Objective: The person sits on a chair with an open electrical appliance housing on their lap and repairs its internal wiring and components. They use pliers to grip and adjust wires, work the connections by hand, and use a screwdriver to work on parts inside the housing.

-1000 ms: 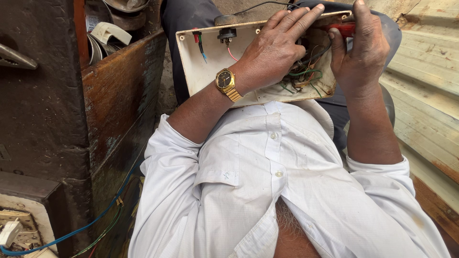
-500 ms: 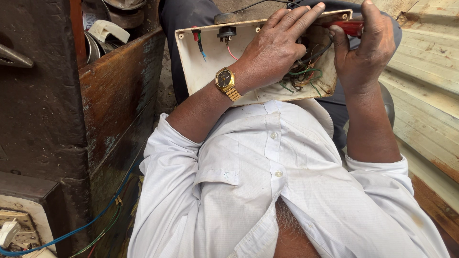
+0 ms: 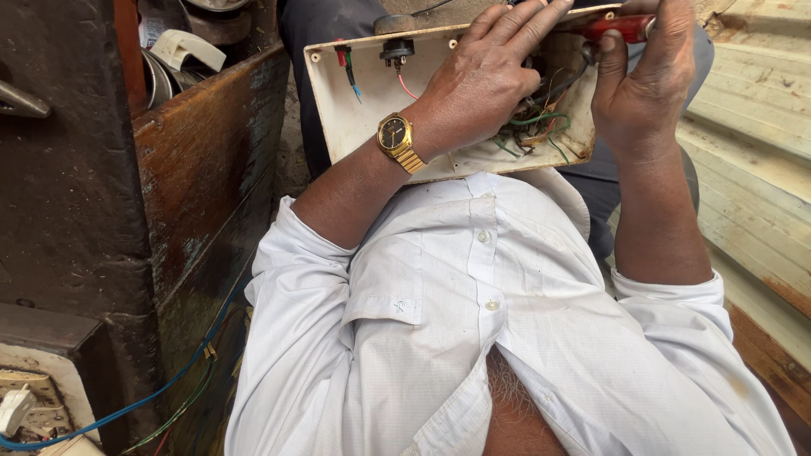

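A cream plastic panel (image 3: pixel 355 101) with coloured wires and small parts on its inner side rests on my lap, tilted toward me. My left hand (image 3: pixel 481 80), with a gold wristwatch (image 3: pixel 397 139) on the wrist, lies over the panel's middle and presses on the tangle of wires (image 3: pixel 532 131). My right hand (image 3: pixel 642 84) is closed around a red-handled tool (image 3: pixel 617 27) at the panel's upper right corner; the tool's tip is hidden behind the fingers.
A rusty brown wooden box (image 3: pixel 203 169) stands close at my left with cream plastic parts (image 3: pixel 190 46) inside. A blue cable (image 3: pixel 135 405) runs along its base to a cream device (image 3: pixel 25 405) at the lower left. Pale wooden boards (image 3: pixel 752 152) lie at the right.
Both hands and the panel have shifted slightly upward in the view. The grips look the same.
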